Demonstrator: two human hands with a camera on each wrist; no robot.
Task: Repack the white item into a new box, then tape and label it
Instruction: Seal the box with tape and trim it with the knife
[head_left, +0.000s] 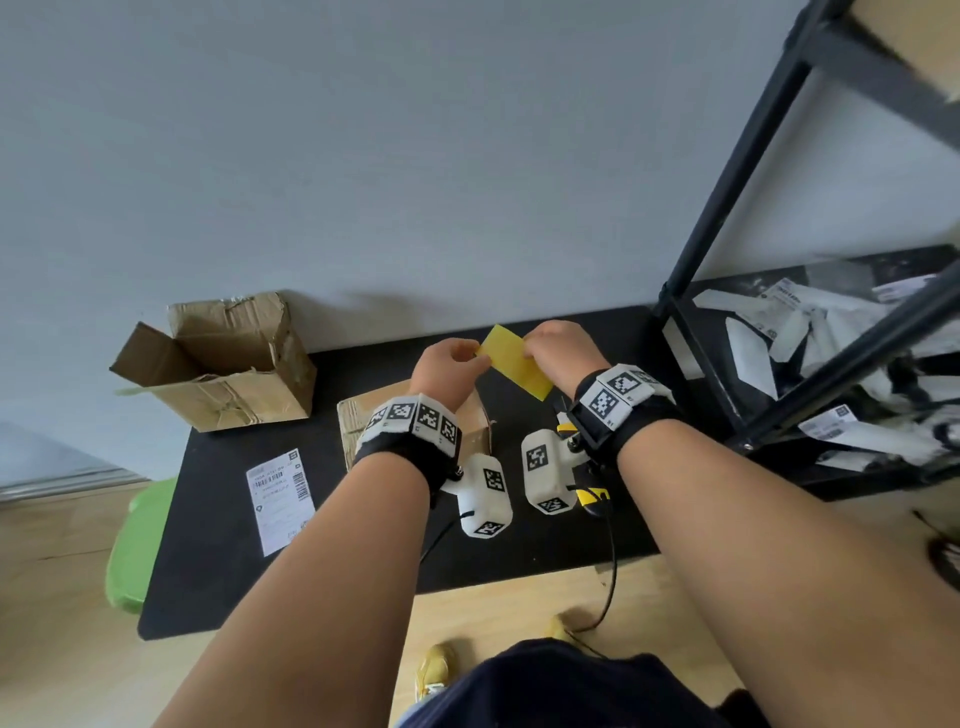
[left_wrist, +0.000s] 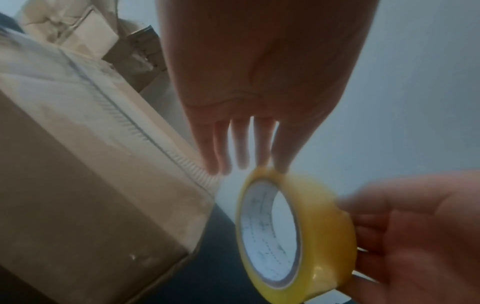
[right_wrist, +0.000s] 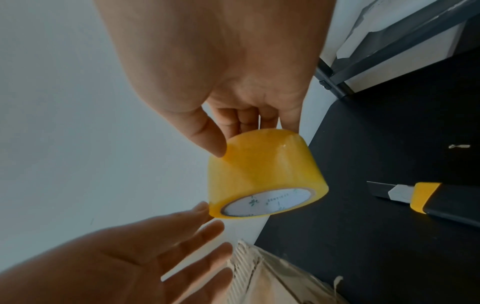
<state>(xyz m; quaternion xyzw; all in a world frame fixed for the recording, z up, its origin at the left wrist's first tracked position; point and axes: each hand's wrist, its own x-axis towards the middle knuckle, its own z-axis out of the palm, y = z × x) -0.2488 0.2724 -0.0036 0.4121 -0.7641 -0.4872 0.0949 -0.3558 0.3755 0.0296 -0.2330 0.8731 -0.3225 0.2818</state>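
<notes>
My right hand (head_left: 561, 347) grips a yellow tape roll (head_left: 517, 366) in the air above the closed new cardboard box (head_left: 363, 415). In the right wrist view the thumb and fingers of that hand (right_wrist: 250, 135) curl round the roll (right_wrist: 265, 174). My left hand (head_left: 451, 358) reaches to the roll with straight fingers. In the left wrist view its index fingertip (left_wrist: 281, 168) touches the roll's rim (left_wrist: 324, 216). The box's top seam (left_wrist: 135, 127) lies shut. No white item shows in any view.
The old torn box (head_left: 223, 358) stands open at the back left of the black table (head_left: 218, 571). A shipping label (head_left: 280, 501) lies left of the new box. A yellow-black utility knife (right_wrist: 426, 199) lies to the right. A black rack (head_left: 779, 208) with white parcels stands right.
</notes>
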